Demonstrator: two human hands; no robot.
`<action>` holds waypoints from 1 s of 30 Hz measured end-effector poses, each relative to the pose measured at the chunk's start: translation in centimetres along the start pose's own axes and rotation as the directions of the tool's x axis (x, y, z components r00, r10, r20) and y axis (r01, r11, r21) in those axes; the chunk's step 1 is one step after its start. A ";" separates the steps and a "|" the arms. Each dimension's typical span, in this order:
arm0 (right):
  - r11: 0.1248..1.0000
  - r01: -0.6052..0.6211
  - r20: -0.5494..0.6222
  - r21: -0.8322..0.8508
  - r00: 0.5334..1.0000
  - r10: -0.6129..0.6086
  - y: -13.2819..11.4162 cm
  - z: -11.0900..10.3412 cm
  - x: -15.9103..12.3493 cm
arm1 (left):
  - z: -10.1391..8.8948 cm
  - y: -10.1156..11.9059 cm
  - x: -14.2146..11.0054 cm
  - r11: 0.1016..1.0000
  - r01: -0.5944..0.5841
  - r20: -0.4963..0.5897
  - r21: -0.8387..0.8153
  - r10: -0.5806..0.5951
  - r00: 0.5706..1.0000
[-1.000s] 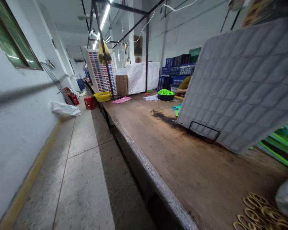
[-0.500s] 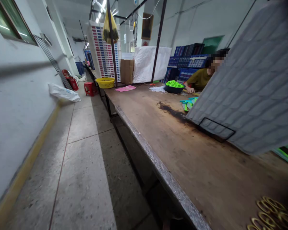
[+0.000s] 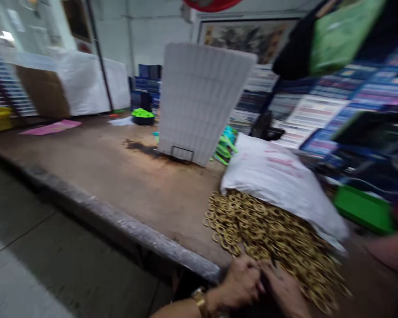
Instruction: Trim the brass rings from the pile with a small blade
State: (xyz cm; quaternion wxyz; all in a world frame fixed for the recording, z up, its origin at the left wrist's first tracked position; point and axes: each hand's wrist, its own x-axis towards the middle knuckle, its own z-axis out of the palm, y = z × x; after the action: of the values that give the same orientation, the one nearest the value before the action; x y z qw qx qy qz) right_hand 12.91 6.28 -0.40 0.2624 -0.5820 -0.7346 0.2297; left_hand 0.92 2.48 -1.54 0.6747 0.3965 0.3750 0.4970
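Camera view swinging rightward since the earlier frame, with both of the wearer's hands now showing by the brown table (image 3: 112, 176). Left hand (image 3: 240, 282), gold-coloured watch (image 3: 200, 302) at its wrist, is curling its fingers in close against the right hand (image 3: 283, 285). Something dark (image 3: 265, 285) is showing between them; blur is hiding whether either hand's fingers are pinching it. Brass-coloured rings (image 3: 268, 232) are lying heaped just beyond the hands, spreading from beneath a white sack (image 3: 275, 172).
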 end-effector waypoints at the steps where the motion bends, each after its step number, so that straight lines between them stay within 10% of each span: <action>1: 0.996 -0.026 0.069 0.084 0.997 0.020 0.3 0.0 -0.1 | 0.0 0.0 0.1 0.994 0.104 -0.049 -0.012 -0.105 0.993; 18: 0.867 -0.104 0.182 0.488 0.983 0.015 1.4 -2.7 -3.2 | 3.1 0.3 -2.2 0.970 0.216 -0.051 -0.108 -0.223 0.974; 30: 0.994 0.022 0.196 0.104 0.980 -0.042 3.1 -2.8 -5.4 | 3.8 0.2 -2.0 0.978 0.206 -0.088 -0.027 -0.207 0.974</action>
State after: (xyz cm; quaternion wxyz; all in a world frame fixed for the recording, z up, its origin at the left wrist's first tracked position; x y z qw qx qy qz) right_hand 18.00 1.77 -0.86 0.2210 -0.5302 -0.7538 0.3193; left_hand 3.81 -0.01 0.38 0.7084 0.3266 0.4401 0.4448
